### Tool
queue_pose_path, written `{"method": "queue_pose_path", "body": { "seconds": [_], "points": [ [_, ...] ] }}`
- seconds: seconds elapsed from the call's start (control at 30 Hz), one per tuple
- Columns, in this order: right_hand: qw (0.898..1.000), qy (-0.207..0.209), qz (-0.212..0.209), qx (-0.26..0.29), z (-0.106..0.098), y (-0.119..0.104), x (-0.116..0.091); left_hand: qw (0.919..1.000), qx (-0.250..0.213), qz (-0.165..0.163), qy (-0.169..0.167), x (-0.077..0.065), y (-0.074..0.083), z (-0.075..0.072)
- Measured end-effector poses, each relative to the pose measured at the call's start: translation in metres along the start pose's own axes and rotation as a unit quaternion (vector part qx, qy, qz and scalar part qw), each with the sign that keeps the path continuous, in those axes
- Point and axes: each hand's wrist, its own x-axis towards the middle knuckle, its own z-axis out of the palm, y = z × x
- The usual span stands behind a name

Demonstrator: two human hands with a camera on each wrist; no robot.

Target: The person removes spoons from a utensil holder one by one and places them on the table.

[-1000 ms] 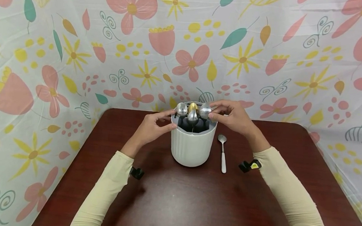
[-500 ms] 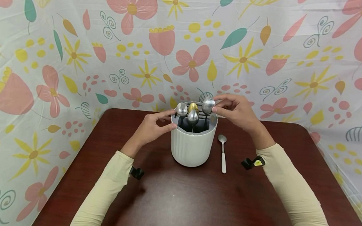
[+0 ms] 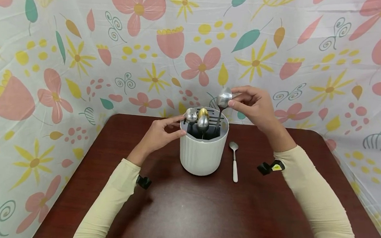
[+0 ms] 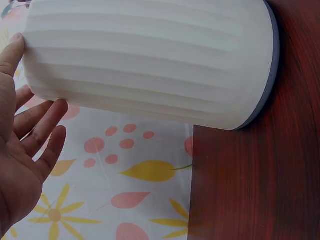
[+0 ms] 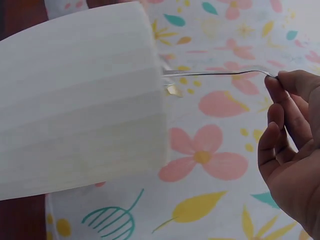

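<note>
A white ribbed utensil holder [image 3: 202, 156] with a grey slotted insert stands upright on the table. My left hand [image 3: 157, 137] rests its thumb and fingertips on the left of its rim, fingers fairly straight; in the left wrist view, the thumb [image 4: 14, 52] touches the wall. My right hand [image 3: 253, 106] pinches a silver spoon [image 3: 224, 98] by the edge of its bowl. That spoon is raised above the rim and tilted, its lower handle hidden inside the holder. Two silver spoons [image 3: 202, 122] and a gold one [image 3: 203, 112] stand in the holder, bowls up.
A small spoon [image 3: 235, 167] with a white handle lies on the dark wooden table [image 3: 183, 214], right of the holder. A flowered cloth [image 3: 201, 31] hangs close behind the table and along its sides.
My right hand has moved up and to the right, drawing the pinched spoon partway up out of the holder. The left hand has stayed at the rim.
</note>
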Motion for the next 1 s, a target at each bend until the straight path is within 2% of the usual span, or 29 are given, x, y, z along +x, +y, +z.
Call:
{"method": "queue_pose_path", "body": {
  "seconds": [0.2,0.5,0.7,1.0],
  "points": [
    [1.0,0.012,-0.011,-0.003,0.0,-0.015,0.012,1.0,-0.001,-0.001,0.001,0.001,0.0,0.0],
    [0.999,0.032,-0.005,0.009,-0.005,-0.04,0.023,1.0,-0.001,-0.005,-0.001,0.0,0.001,0.001],
    [0.998,0.054,-0.002,0.032,-0.012,-0.047,0.022,0.9999,0.004,-0.011,0.001,0.0,0.002,0.0],
    [0.995,0.082,0.008,0.048,-0.031,-0.044,0.009,1.0,-0.002,-0.006,-0.001,-0.001,0.002,0.0]
  ]
}}
